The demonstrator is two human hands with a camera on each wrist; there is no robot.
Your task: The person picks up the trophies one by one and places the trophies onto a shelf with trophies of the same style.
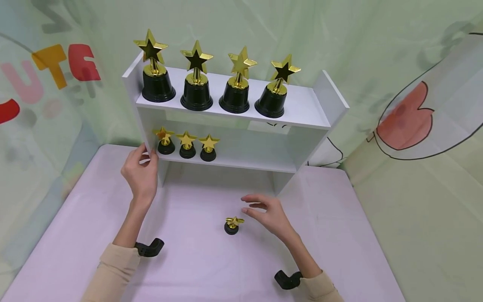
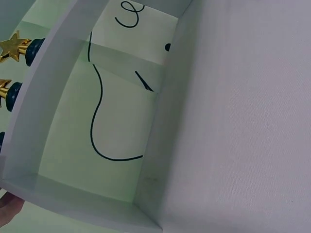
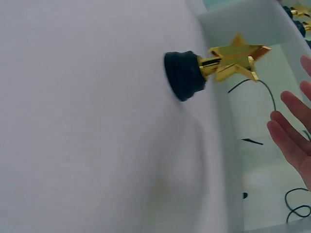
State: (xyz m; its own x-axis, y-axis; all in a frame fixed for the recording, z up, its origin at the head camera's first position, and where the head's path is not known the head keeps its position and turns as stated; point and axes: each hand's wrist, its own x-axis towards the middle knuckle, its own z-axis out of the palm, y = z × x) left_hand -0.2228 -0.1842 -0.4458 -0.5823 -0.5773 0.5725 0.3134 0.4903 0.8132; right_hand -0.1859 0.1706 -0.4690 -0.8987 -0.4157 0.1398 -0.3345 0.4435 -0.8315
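A small gold star trophy [image 1: 232,225] with a black base stands on the table in front of the white shelf [image 1: 241,161]. Just right of it and apart from it, my right hand [image 1: 268,212] hovers with fingers spread and nothing between them. The right wrist view shows the same trophy [image 3: 187,75] beside those fingers [image 3: 286,141]. My left hand [image 1: 143,174] grips the front edge of the shelf's left side panel, near three small trophies [image 1: 187,146] on the middle board. Only a bit of that hand [image 2: 10,208] enters the left wrist view.
Several larger star trophies [image 1: 196,90] line the shelf's top board. The shelf stands at the back of a table with a pale cloth [image 1: 196,260]. Behind hangs a printed curtain [image 1: 362,50]. A black wrist camera [image 1: 288,280] sits on each wrist.
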